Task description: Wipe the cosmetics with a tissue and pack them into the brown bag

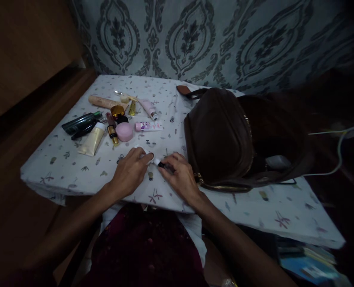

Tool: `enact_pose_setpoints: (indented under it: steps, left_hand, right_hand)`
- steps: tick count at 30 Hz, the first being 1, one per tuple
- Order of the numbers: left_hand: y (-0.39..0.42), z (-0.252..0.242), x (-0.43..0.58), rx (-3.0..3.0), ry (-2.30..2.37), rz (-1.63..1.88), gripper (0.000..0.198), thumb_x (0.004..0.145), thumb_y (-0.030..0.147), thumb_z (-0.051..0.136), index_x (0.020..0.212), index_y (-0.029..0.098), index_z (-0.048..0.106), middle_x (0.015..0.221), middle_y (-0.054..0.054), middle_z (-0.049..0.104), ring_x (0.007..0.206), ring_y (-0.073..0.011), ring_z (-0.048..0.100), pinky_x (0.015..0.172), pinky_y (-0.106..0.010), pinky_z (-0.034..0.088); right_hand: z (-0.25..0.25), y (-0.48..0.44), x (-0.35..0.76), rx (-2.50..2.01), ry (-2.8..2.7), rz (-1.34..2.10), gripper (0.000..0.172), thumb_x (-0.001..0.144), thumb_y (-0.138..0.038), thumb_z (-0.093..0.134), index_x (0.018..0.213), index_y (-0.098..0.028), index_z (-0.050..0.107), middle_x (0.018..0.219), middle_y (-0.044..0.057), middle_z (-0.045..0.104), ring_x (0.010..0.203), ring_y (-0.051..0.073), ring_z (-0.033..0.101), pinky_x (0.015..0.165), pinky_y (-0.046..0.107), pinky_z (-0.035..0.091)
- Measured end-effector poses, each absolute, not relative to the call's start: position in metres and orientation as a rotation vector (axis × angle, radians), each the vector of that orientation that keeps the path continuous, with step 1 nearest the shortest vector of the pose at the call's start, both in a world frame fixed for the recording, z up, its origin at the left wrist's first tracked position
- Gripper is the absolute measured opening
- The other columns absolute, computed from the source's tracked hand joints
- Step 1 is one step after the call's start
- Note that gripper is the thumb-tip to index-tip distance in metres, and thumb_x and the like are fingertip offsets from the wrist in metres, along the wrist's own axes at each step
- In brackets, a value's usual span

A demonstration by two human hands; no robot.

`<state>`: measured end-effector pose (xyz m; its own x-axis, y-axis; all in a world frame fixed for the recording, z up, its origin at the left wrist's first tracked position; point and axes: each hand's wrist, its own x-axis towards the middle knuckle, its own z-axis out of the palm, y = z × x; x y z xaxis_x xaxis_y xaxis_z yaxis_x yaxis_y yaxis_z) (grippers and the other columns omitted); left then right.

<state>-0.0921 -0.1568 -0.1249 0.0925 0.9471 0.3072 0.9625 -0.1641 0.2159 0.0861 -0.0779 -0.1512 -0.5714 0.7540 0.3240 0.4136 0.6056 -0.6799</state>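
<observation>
In the head view, both hands meet over the near part of the tabletop [78, 171], which a white printed cloth covers. Between them is a small white item [156, 160] with a black end [161, 164]; the fingers hide a part of it, so I cannot tell exactly what it is. The left hand [131, 169] has its grip closed on the white part, and the right hand [179, 173] pinches the black end between thumb and fingers.

To the right of the hands stands a big dark brown bag [217, 135], its opening toward the right, with a pale thing [277, 162] inside. Farther and to the left of the hands, many small things lie in a loose group. The pink round case [124, 132] and the pink and white tube [148, 126] are the nearest to the left hand. More to the left are a cream tube [92, 142] with a white cap and a dark green bottle [79, 123]. On the far side of this group lie a long beige tube [104, 102] and a pale pink tube [147, 107].
</observation>
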Motion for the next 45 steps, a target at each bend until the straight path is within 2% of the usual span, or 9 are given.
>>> enact_pose_setpoints:
  steps: [8,13,19,22,29,38,45]
  left_hand:
    - [-0.147,-0.134,-0.119,-2.197,-2.080,-0.724,0.028,0.096,0.019,0.047,0.118,0.015,0.065,0.100,-0.008,0.060,0.097,-0.0242,0.060,0.084,-0.036,0.053]
    - [-0.144,-0.136,-0.131,-2.105,-2.144,-0.786,0.028,0.097,0.024,0.048,0.117,0.014,0.064,0.109,-0.011,0.062,0.105,-0.0259,0.060,0.092,-0.039,0.052]
    - [-0.146,-0.124,-0.128,-2.088,-2.126,-0.854,0.021,0.098,0.025,0.048,0.104,0.015,0.064,0.092,-0.006,0.057,0.089,-0.0223,0.058,0.079,-0.035,0.052]
    - [-0.155,-0.120,-0.111,-2.138,-1.972,-0.925,0.022,0.098,0.022,0.046,0.112,0.015,0.061,0.097,-0.008,0.058,0.092,-0.0221,0.057,0.079,-0.034,0.052]
    - [-0.166,-0.125,-0.075,-2.255,-1.708,-0.560,0.032,0.095,0.008,0.042,0.120,0.016,0.060,0.102,-0.011,0.062,0.092,-0.0239,0.056,0.073,-0.034,0.053]
    - [-0.156,-0.121,-0.098,-2.128,-1.971,-0.335,0.033,0.095,0.010,0.046,0.122,0.020,0.062,0.109,-0.011,0.061,0.099,-0.0255,0.057,0.072,-0.034,0.054]
    - [-0.144,-0.115,-0.119,-2.006,-2.157,-0.345,0.032,0.094,0.012,0.044,0.119,0.019,0.064,0.111,-0.013,0.060,0.105,-0.0293,0.056,0.074,-0.037,0.053]
  right_hand:
    - [-0.151,-0.078,0.087,-0.923,-2.198,0.753,0.004,0.083,-0.017,0.067,0.086,-0.019,0.068,0.080,0.004,0.063,0.078,0.020,0.059,0.072,0.032,0.048]
    - [-0.148,-0.081,0.086,-0.901,-2.139,0.786,0.006,0.083,-0.019,0.066,0.089,-0.020,0.067,0.079,0.003,0.065,0.071,0.018,0.058,0.067,0.029,0.048]
    - [-0.143,-0.084,0.087,-0.885,-2.108,0.776,0.006,0.087,-0.022,0.063,0.089,-0.019,0.068,0.076,0.003,0.066,0.067,0.016,0.058,0.061,0.028,0.046]
    - [-0.142,-0.084,0.087,-0.878,-2.110,0.780,0.007,0.086,-0.020,0.062,0.085,-0.019,0.069,0.075,0.003,0.067,0.066,0.016,0.059,0.060,0.027,0.046]
    - [-0.144,-0.084,0.087,-0.861,-2.114,0.788,0.008,0.085,-0.019,0.061,0.081,-0.019,0.068,0.072,0.002,0.068,0.066,0.016,0.060,0.063,0.027,0.047]
    - [-0.145,-0.083,0.086,-0.899,-2.138,0.806,0.008,0.085,-0.021,0.063,0.080,-0.019,0.069,0.071,0.002,0.067,0.065,0.015,0.059,0.062,0.027,0.047]
    - [-0.145,-0.084,0.086,-0.918,-2.118,0.815,0.008,0.084,-0.021,0.063,0.080,-0.020,0.070,0.071,0.001,0.066,0.062,0.015,0.058,0.059,0.027,0.046]
